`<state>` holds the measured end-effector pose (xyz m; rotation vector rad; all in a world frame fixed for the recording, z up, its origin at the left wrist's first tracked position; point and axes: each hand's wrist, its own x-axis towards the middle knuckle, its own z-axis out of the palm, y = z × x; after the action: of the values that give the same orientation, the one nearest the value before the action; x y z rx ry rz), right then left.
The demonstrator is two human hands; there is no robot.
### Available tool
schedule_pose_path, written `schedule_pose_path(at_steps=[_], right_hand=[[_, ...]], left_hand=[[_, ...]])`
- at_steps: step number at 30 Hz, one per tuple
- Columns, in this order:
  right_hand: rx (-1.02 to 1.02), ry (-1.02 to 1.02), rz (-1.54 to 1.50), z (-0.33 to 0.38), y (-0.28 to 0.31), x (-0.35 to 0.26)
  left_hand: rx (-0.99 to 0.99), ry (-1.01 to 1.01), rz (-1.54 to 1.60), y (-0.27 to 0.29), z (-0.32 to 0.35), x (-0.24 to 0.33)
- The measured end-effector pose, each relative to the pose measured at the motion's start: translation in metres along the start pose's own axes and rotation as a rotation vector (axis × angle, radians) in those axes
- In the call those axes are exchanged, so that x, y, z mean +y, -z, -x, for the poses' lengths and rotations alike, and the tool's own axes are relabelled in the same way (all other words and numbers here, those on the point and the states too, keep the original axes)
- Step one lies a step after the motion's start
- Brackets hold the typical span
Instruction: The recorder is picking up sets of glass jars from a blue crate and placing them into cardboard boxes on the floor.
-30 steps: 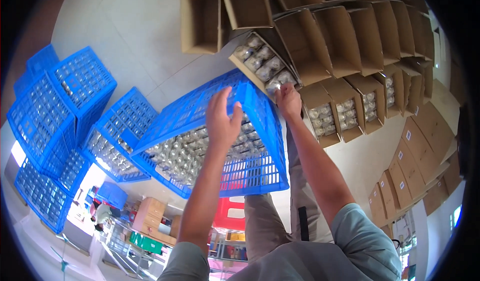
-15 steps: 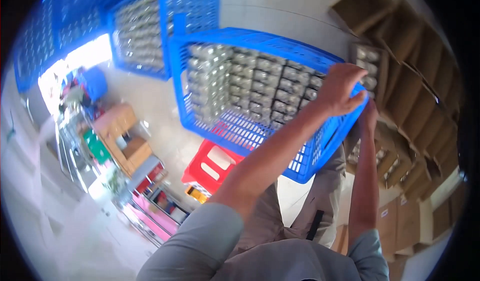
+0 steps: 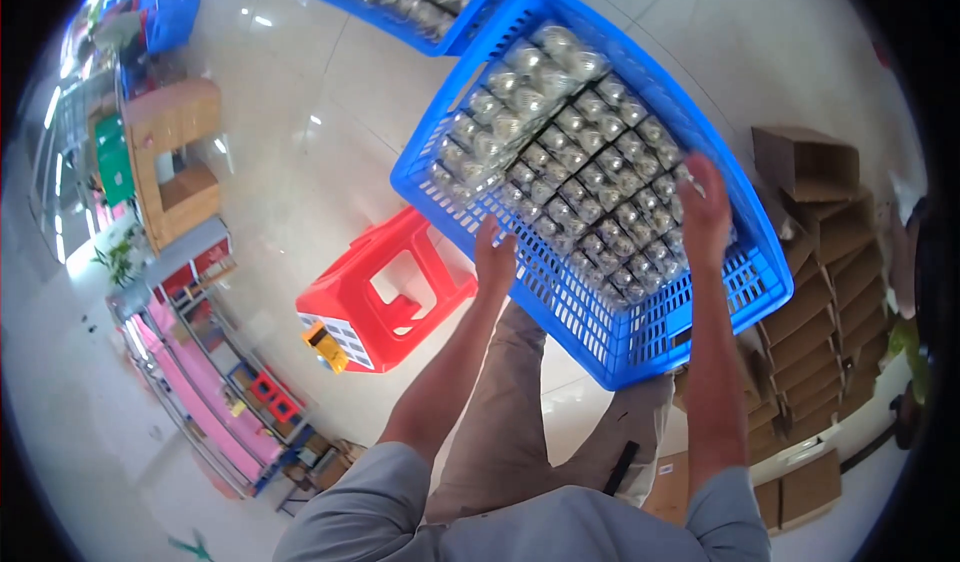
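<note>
A large blue plastic crate [image 3: 735, 152] stands in front of me. Inside it, shiny, clear, rounded glass-like pieces [image 3: 600, 167] sit in rows between dark dividers. Their exact kind is unclear. The bare slotted part of the crate lies closest to me. My left hand [image 3: 495, 254] is at the crate's left near side, thumb and fingers apart, holding nothing I can see. Over the right edge of the rows is my right hand [image 3: 706, 200], slightly blurred. Its fingers look spread, and whether they touch the pieces is unclear.
A red plastic stool [image 3: 345, 274] lies left of the crate, with a yellow object [image 3: 325, 347] by it. Another filled blue crate [image 3: 400, 37] stands beyond. Open cardboard boxes [image 3: 830, 292] are stacked at the right. A wooden desk [image 3: 175, 112] and pink-topped shelving [image 3: 205, 382] stand at the left.
The crate has tipped down from its raised, tilted position, and its rows now face up. Both hands have left the crate's right rim; the left has moved to the near left side. My view has turned.
</note>
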<state>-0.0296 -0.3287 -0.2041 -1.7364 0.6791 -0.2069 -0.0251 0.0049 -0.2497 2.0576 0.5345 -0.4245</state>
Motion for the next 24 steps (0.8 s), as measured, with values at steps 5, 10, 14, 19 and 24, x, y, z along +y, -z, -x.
schedule_pose_path(at_steps=[5,10,14,19,24], right_hand=[[-0.151,0.298,0.49,-0.126,-0.14,-0.019],[-0.302,0.096,0.592,-0.173,-0.206,-0.035],[-0.381,0.171,0.756,-0.184,-0.216,-0.041],[-0.537,0.004,1.005,-0.2,-0.218,-0.049],[-0.519,0.116,0.914,-0.209,-0.215,-0.033]], left_hand=[[-0.057,-0.143,0.467,0.001,-0.071,0.077],[0.058,-0.006,0.522,-0.016,-0.12,0.126],[0.042,0.185,0.461,-0.008,-0.139,0.126],[-0.071,0.145,0.305,-0.001,-0.144,0.143],[0.076,0.15,0.222,-0.014,-0.168,0.135]])
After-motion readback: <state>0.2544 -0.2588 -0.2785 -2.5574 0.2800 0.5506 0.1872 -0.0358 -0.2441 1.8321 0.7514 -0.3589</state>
